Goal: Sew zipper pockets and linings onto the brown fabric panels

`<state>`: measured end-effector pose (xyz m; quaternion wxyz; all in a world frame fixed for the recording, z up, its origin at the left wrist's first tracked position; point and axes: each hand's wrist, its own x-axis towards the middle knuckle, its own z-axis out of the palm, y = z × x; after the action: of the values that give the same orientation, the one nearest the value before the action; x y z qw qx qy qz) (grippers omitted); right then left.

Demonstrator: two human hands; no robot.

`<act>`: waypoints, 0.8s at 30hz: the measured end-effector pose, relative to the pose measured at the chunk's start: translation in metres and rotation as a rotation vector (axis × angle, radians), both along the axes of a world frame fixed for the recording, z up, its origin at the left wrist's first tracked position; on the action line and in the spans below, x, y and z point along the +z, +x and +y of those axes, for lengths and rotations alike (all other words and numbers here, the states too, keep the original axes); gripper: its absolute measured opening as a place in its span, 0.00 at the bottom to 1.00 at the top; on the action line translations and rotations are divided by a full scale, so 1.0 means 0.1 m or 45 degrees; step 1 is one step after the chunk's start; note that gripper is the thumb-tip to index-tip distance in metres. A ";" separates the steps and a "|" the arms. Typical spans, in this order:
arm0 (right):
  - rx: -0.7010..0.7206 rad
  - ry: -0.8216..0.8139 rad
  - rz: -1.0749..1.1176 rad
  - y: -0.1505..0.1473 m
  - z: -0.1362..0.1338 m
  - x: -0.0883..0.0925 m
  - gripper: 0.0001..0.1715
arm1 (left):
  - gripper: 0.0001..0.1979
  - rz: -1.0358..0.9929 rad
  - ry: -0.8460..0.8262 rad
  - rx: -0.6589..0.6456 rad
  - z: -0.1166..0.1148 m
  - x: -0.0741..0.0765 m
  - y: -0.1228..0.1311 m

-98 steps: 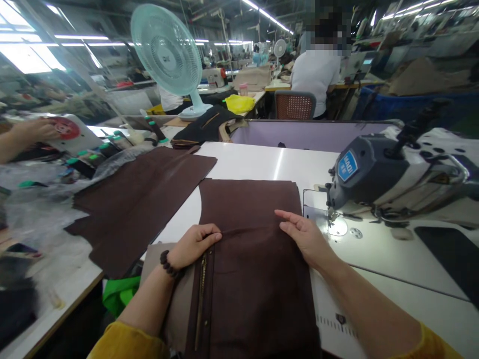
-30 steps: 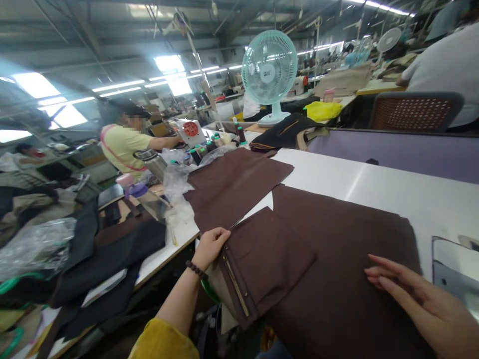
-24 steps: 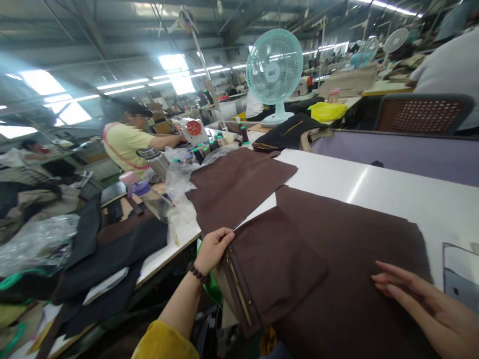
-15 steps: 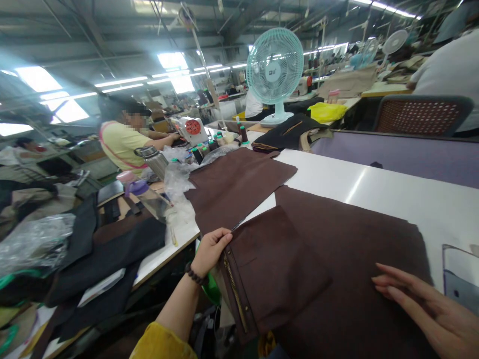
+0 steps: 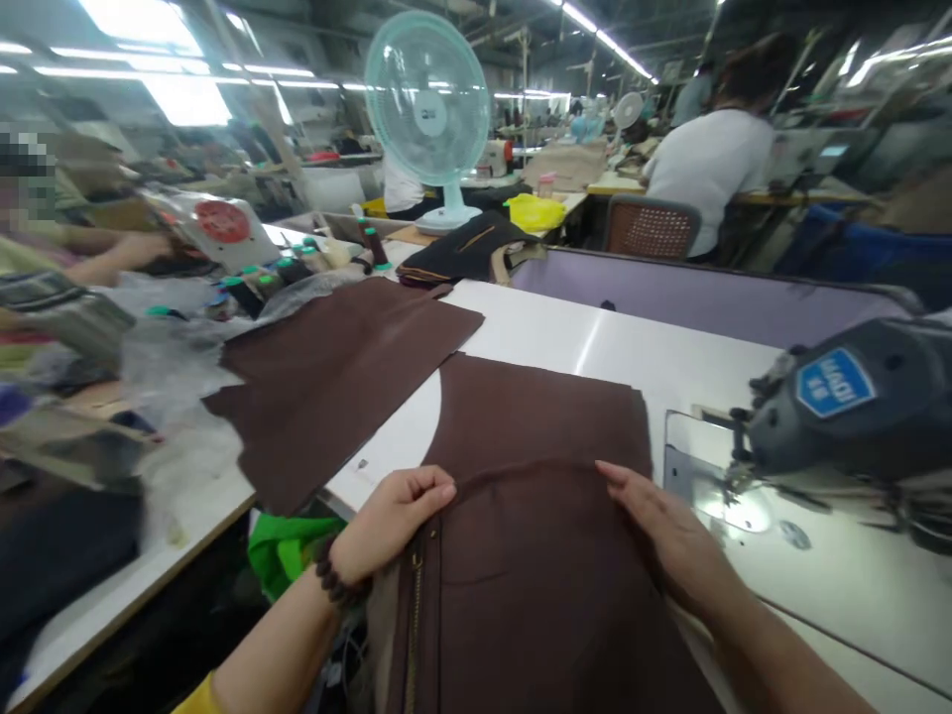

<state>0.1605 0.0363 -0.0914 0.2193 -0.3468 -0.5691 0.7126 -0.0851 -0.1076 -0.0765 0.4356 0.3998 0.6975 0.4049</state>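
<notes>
My left hand (image 5: 402,511), with a beaded bracelet at the wrist, pinches the upper left corner of a dark brown fabric panel (image 5: 535,595). A brass zipper (image 5: 415,625) runs down the panel's left side, close below that hand. Fingers stretched out, my right hand (image 5: 661,531) rests at the panel's upper right edge. Beneath the panel lies a larger brown fabric piece (image 5: 542,402), its far part showing beyond both hands. Another brown fabric piece (image 5: 342,377) lies to the left on the white table (image 5: 521,317).
A sewing machine (image 5: 848,407) stands at the right with its lamp lit. Thread spools (image 5: 260,283), a plastic bag (image 5: 160,367) and folded dark garments (image 5: 465,248) lie farther back. Behind them is a fan (image 5: 429,114). A co-worker's arm (image 5: 111,253) reaches toward another machine at left.
The view has swung right, bringing the sewing machine into sight. My right hand has come down onto the zippered panel, which now lies straighter over the larger piece. The left still holds its corner.
</notes>
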 end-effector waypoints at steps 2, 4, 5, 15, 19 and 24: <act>-0.014 -0.115 0.023 -0.02 -0.03 0.01 0.25 | 0.16 0.367 -0.041 -0.130 0.13 -0.01 0.05; -0.021 -0.138 0.033 -0.04 -0.03 0.00 0.22 | 0.15 0.687 -0.060 -0.265 0.23 0.03 0.05; -0.022 -0.131 0.031 -0.05 -0.02 -0.01 0.21 | 0.14 0.802 -0.060 -0.341 0.28 0.06 0.05; 0.026 -0.129 0.037 -0.06 0.03 -0.06 0.26 | 0.13 0.422 0.037 -0.603 1.06 0.20 0.49; 0.003 -0.029 0.001 -0.07 0.04 -0.07 0.25 | 0.16 -0.100 -0.004 -0.446 1.11 0.03 0.55; -0.011 0.107 -0.072 -0.08 0.02 -0.04 0.21 | 0.17 -0.378 -0.019 -0.376 1.06 -0.04 0.51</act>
<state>0.1522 0.0387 -0.0957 0.2205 -0.3596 -0.6031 0.6770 -0.0338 -0.0021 -0.0808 0.5912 0.4304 0.5623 0.3861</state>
